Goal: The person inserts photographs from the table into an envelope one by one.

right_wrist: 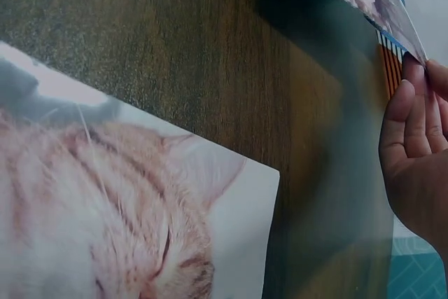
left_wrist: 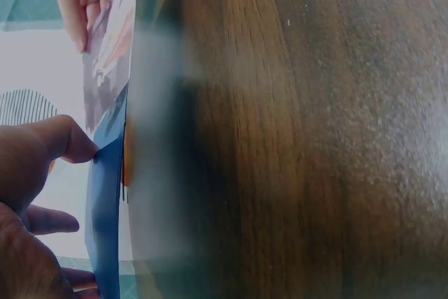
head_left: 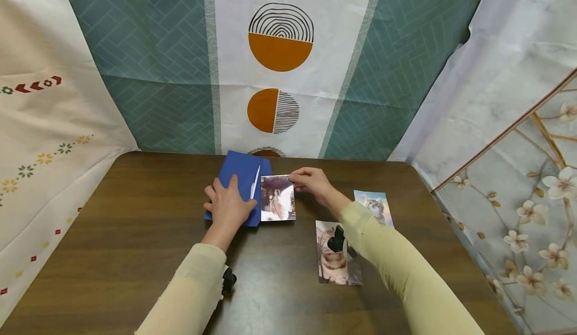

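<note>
My left hand (head_left: 229, 206) spreads across a flat blue envelope (head_left: 241, 167), holding it with the thumb near its right side and fingers toward its left side. A pale gap (head_left: 255, 182) shows along the envelope's right part. In the left wrist view, the thumb (left_wrist: 73, 138) bends onto the blue edge. My right hand (head_left: 313, 182) pinches the upper right corner of a small photo print (head_left: 278, 199) showing a figure in a pale dress. The print's left edge meets the envelope's right side; in the right wrist view, the print (right_wrist: 374, 5) stands tilted between thumb and fingers.
A cat photo (head_left: 331, 260) lies on the brown wooden table (head_left: 270, 295), partly beneath my right forearm in the head view. Farther right is a kitten picture (head_left: 376, 205), partly hidden by the sleeve. Patterned cloths (head_left: 153, 74) hang around the table's back and sides.
</note>
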